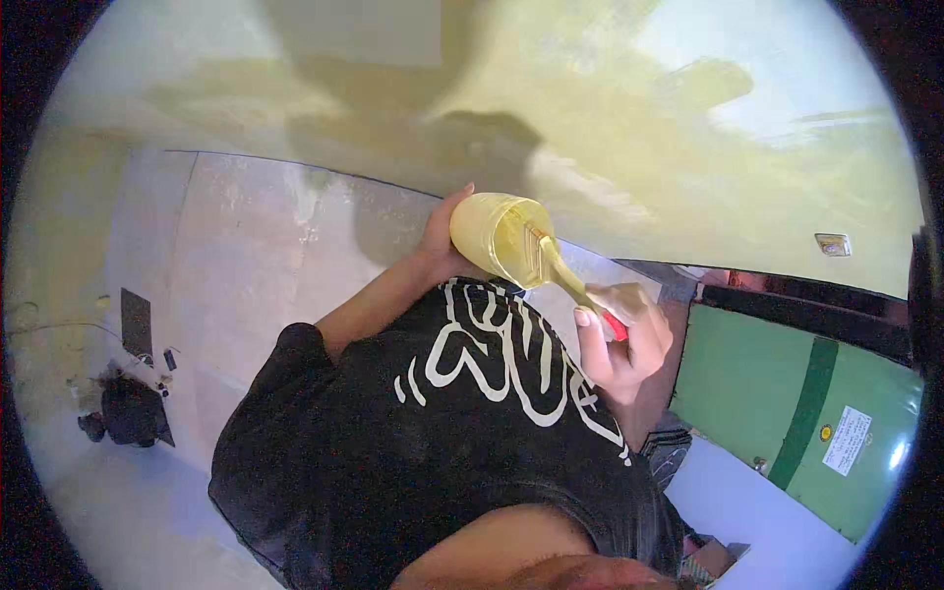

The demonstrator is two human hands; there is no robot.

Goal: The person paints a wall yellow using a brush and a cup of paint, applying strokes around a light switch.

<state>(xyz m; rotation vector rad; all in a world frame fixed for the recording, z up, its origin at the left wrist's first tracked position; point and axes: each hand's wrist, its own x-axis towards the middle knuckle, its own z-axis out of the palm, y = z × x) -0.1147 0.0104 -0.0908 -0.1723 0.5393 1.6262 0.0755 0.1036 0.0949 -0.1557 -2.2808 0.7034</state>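
Note:
My left hand (pixel 444 236) is wrapped round the side of a yellow paint container (pixel 479 228), tilted so that its open mouth faces right. Yellow paint coats the inside of the container. In my right hand (pixel 629 344) is a paintbrush (pixel 562 273) with a red-ended, paint-smeared handle. The brush head is at the container's mouth, its metal band near the rim; the bristle tips are partly hidden inside. Ahead of both hands stands a wall (pixel 590 128) with patchy yellow paint over a paler surface.
A wall socket or switch plate (pixel 833 245) sits low on the painted wall at right. A green cabinet (pixel 752 393) with a dark stripe stands to my right. On the pale floor (pixel 256 226) at far left lie a dark bag-like bundle (pixel 133 408), a dark mat (pixel 136 320) and a cable.

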